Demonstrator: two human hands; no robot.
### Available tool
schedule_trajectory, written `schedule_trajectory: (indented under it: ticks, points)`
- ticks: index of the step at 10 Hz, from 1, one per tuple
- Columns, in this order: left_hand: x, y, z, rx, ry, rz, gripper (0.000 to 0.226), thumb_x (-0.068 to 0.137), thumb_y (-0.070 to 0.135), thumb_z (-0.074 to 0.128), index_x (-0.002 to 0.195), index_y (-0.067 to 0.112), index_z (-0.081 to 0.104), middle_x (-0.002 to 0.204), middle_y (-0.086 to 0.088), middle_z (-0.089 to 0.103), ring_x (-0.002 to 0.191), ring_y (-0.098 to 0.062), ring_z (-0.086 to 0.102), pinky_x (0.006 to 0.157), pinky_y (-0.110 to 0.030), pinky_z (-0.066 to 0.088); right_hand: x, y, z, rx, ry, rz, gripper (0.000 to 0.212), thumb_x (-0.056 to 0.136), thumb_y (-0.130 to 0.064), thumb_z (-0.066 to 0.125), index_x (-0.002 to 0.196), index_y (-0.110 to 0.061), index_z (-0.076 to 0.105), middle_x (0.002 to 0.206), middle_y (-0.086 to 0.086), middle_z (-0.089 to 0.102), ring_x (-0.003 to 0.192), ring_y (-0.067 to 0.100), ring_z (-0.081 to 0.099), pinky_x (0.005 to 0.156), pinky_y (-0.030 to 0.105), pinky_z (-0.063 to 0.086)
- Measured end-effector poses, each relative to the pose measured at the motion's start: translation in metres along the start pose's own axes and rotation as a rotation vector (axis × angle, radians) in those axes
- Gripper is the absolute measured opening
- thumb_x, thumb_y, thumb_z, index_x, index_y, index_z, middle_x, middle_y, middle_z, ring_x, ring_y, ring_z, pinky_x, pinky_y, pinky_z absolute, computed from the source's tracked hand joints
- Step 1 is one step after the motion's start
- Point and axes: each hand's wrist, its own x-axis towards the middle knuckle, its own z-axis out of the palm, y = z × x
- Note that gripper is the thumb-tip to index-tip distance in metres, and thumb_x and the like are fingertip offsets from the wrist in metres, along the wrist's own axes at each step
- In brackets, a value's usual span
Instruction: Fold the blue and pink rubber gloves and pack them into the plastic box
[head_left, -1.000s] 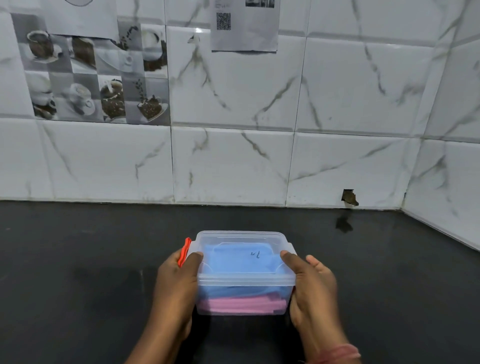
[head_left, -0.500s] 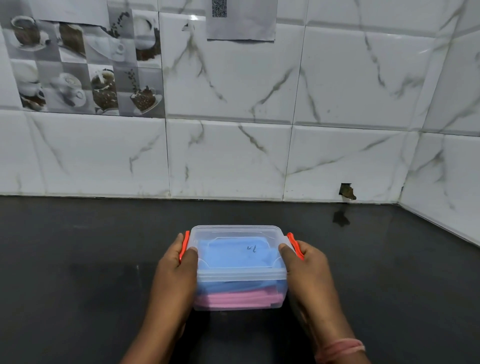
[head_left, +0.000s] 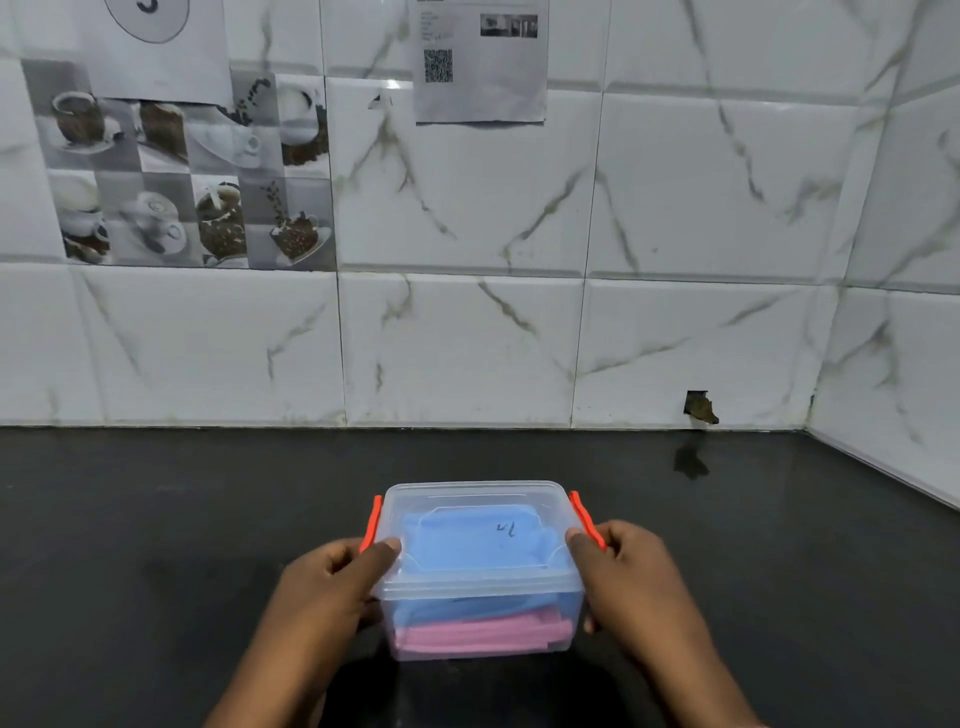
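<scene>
- Spanning the lower frame, black worktop (head_left: 156, 545) carries everything; tiled wall behind at 12 o'clock.
- Plastic box (head_left: 478, 571) sits at 6 o'clock, lid on, long axis running 9-to-3.
- Blue glove (head_left: 478, 540) folded on top, pink glove (head_left: 483, 634) beneath, both inside.
- Left hand (head_left: 332, 587) grips box's 9 o'clock end, right hand (head_left: 628, 577) its 3 o'clock end; equally near.
- Orange latches (head_left: 587, 519) flared outward, look unclipped; pressing them down likely next.

Black glossy counter (head_left: 156, 519) meeting white marble-look tiles (head_left: 675, 208), coffee-cup picture tile (head_left: 182, 176) up left, QR sheet (head_left: 480, 62) taped higher, chipped hole (head_left: 700, 406) low right.
</scene>
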Motion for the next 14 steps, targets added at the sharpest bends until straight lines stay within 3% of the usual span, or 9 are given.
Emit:
schedule_trajectory:
  ticks: [1,2,4,6,8,10,12,13,14]
  points:
    - [0.039,0.018,0.009,0.039,0.067,0.057,0.045,0.073,0.037,0.080,0.088,-0.005,0.076,0.078,-0.017,0.071,0.074,-0.028,0.064,0.079,-0.042,0.055,0.034,-0.021,0.004,0.027,0.012,-0.070,0.025,0.093,-0.021,0.062,0.074,-0.005,0.058,0.060,0.014,0.054,0.041,0.019,0.062,0.049,0.032,0.048]
    - [0.098,0.040,0.028,0.013,0.063,0.030,0.027,0.091,0.018,0.073,0.090,-0.010,0.072,0.084,-0.026,0.070,0.072,-0.027,0.063,0.085,-0.046,0.059,0.083,-0.041,0.017,0.105,0.052,-0.090,0.022,0.091,-0.015,0.062,0.072,-0.005,0.060,0.060,0.015,0.052,0.034,0.016,0.059,0.055,0.051,0.056]
    - [0.196,0.038,0.063,0.130,0.074,-0.025,0.030,0.096,0.017,0.070,0.110,-0.010,0.069,0.100,-0.024,0.068,0.077,-0.027,0.059,0.072,-0.034,0.051,0.179,-0.042,0.057,0.172,0.074,-0.041,0.013,0.089,-0.004,0.051,0.078,0.000,0.056,0.082,0.018,0.057,0.069,0.031,0.068,0.065,0.053,0.063]
    - [0.234,0.020,0.074,0.132,0.130,0.134,0.030,0.098,0.021,0.068,0.092,-0.008,0.072,0.066,-0.007,0.056,0.054,-0.017,0.054,0.074,-0.037,0.053,0.231,-0.027,0.085,0.213,0.106,-0.053,0.020,0.096,-0.005,0.050,0.100,0.005,0.066,0.099,0.023,0.067,0.070,0.022,0.069,0.066,0.041,0.064]
    - [0.264,0.020,0.080,0.059,0.131,0.164,0.018,0.101,0.021,0.064,0.092,0.010,0.074,0.074,-0.008,0.059,0.059,-0.019,0.057,0.071,-0.033,0.056,0.260,-0.023,0.104,0.288,0.125,-0.070,0.018,0.098,-0.008,0.051,0.098,-0.001,0.067,0.098,0.016,0.067,0.080,0.025,0.066,0.067,0.040,0.065]
    - [0.296,0.017,0.084,0.090,0.150,0.163,0.024,0.102,0.021,0.061,0.090,0.004,0.072,0.078,-0.012,0.057,0.064,-0.022,0.057,0.066,-0.032,0.059,0.283,-0.025,0.115,0.298,0.118,-0.117,0.034,0.102,-0.008,0.049,0.134,-0.006,0.061,0.127,0.005,0.062,0.094,0.022,0.062,0.055,0.016,0.058]
    - [0.295,0.022,0.085,0.289,0.149,0.162,0.033,0.103,0.026,0.058,0.074,0.012,0.066,0.068,-0.006,0.061,0.065,-0.025,0.061,0.080,-0.048,0.060,0.294,-0.019,0.117,0.296,0.086,-0.088,0.041,0.103,-0.020,0.050,0.143,-0.021,0.055,0.139,0.002,0.059,0.105,0.026,0.066,0.070,0.038,0.065]
    - [0.292,0.038,0.083,0.605,0.097,0.123,0.041,0.103,0.043,0.056,0.113,0.006,0.070,0.116,-0.021,0.072,0.108,-0.036,0.067,0.098,-0.042,0.052,0.295,-0.025,0.112,-0.071,0.076,-0.084,0.050,0.103,-0.043,0.046,0.151,-0.029,0.042,0.144,0.010,0.056,0.125,0.031,0.057,0.105,0.042,0.049]
    - [0.289,0.069,0.088,0.887,0.152,0.238,0.071,0.103,0.059,0.042,0.159,0.016,0.037,0.157,-0.018,0.046,0.142,-0.036,0.046,0.113,-0.040,0.040,0.298,-0.058,0.096,-0.366,0.184,-0.211,0.063,0.104,-0.051,0.035,0.156,-0.016,0.032,0.136,0.013,0.057,0.121,0.033,0.055,0.099,0.041,0.047]
